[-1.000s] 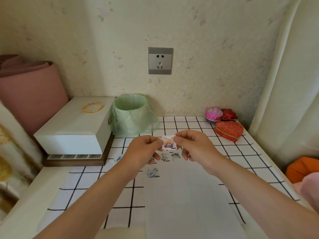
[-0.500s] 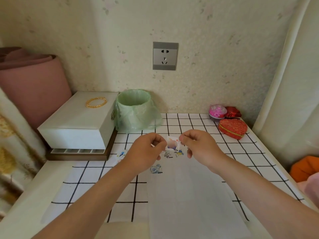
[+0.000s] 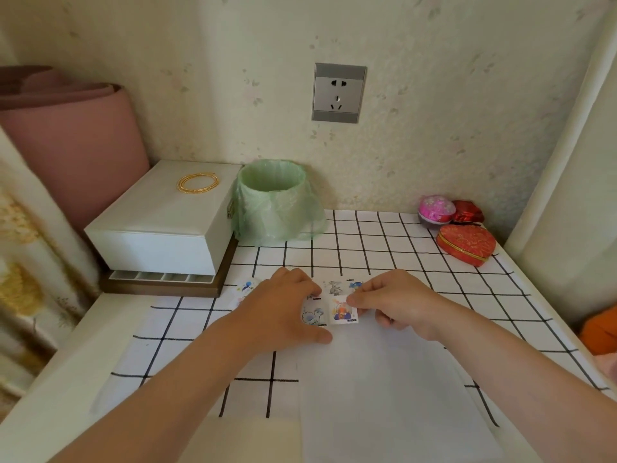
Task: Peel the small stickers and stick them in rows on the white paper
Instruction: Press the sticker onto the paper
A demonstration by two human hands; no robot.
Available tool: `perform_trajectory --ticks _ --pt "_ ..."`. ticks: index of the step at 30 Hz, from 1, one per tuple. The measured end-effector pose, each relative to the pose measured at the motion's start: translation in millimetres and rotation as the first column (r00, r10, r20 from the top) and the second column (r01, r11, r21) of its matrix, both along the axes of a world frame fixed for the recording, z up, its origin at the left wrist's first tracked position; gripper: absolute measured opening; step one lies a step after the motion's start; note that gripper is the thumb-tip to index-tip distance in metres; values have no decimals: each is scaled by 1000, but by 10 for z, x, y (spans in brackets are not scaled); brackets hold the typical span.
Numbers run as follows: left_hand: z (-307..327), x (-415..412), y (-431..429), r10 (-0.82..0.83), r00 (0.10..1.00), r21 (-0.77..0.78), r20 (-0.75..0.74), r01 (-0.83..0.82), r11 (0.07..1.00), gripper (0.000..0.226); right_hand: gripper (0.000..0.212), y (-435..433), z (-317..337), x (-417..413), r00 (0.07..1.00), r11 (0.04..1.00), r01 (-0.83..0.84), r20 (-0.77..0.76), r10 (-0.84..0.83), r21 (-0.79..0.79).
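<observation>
on the table (image 3: 417,262), the white paper (image 3: 394,396) wants holding flat; your left hand (image 3: 283,312) lies spread on its left edge, so press down there; your right hand (image 3: 397,302) has its grip pinching the orange sticker (image 3: 345,310) by its upper right corner, just beside the blue-grey sticker (image 3: 314,315); lay it level with that one, then smooth it outward; counted: one paper, two hands, four stickers on the paper in two rows of two, and at least one loose sticker (image 3: 247,285) on the table beyond your left hand.
</observation>
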State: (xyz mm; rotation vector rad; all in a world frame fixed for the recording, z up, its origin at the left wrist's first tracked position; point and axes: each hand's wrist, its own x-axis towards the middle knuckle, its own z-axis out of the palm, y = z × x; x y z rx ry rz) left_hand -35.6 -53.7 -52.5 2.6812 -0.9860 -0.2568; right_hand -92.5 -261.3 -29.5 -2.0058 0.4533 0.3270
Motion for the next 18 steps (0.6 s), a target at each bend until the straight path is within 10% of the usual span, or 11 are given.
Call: perform_trajectory --ticks 18 --pt "-57 22 -4 -43 997 11 68 42 999 83 12 66 -183 115 995 981 54 94 -37 -187"
